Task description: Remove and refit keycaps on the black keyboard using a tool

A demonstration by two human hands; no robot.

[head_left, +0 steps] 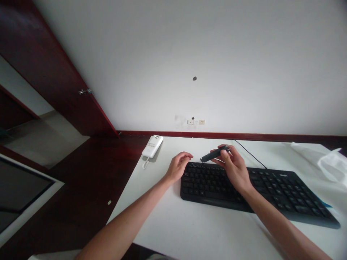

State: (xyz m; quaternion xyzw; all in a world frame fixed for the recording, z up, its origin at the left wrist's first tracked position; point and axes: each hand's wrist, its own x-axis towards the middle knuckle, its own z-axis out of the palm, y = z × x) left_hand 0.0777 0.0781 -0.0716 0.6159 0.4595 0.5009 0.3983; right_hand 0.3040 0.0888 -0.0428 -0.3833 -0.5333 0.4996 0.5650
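My right hand grips a slim black stick-shaped device above the keyboard's back edge, its far end tilted up to the right. A thin light cord hangs between the device's left end and my left hand. The fingers of my left hand are bent and pressed together near that cord, seemingly pinching it; the exact contact is too small to see. Under both hands lies a black keyboard on the white table. My right wrist and forearm cover part of its keys.
A white power bank with a short loop cable lies at the table's back left. Thin white plastic sheeting sits at the right. The keyboard's black cable runs to the wall. A dark red door stands open at left.
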